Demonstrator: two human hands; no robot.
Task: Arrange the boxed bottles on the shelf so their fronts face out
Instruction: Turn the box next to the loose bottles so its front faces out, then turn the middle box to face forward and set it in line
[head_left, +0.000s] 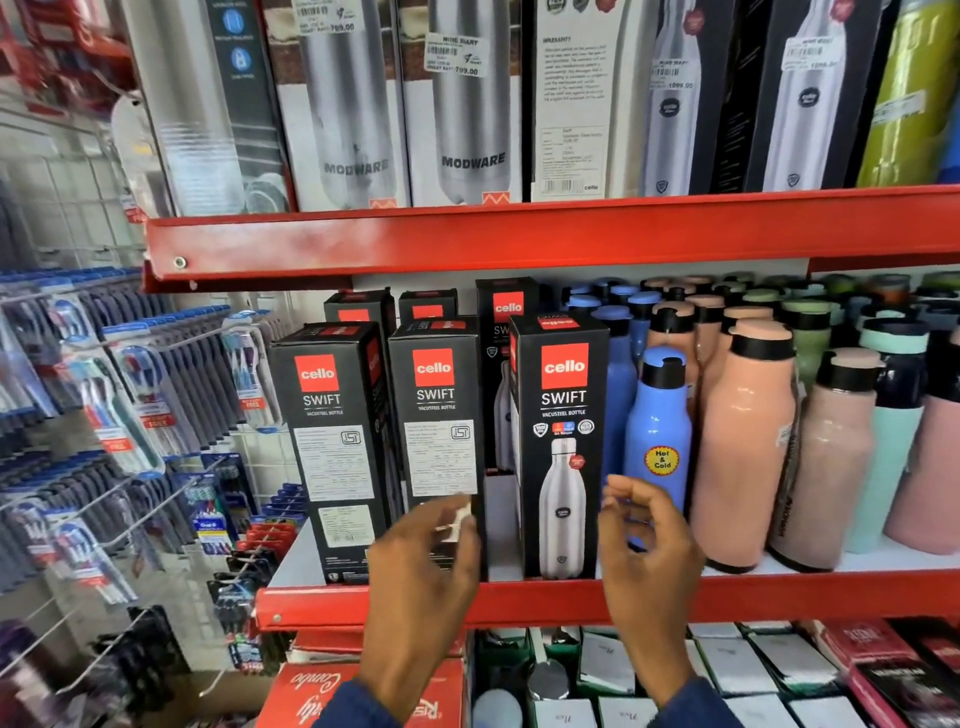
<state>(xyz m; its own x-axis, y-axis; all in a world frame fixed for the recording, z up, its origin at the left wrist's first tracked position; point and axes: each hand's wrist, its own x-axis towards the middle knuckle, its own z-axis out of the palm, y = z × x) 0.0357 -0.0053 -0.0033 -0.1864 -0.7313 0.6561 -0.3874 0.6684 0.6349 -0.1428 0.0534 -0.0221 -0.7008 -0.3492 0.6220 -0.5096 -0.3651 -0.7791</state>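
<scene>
Three black Cello Swift boxes stand in the front row of the middle red shelf (519, 597). The right box (563, 441) shows its front with a steel bottle picture. The middle box (439, 415) and the left box (332, 431) show their white text-label sides. More black boxes (506, 312) stand behind them. My left hand (426, 566) hovers with fingers apart at the bottom of the middle box, blurred. My right hand (644, 545) is open just right of the right box, holding nothing.
Loose blue (657, 426), peach (743, 447) and green bottles crowd the shelf to the right. The shelf above holds tall Modware boxes (467, 104). Toothbrush packs (130, 405) hang on hooks at the left. Red and white boxes (363, 691) lie on the shelf below.
</scene>
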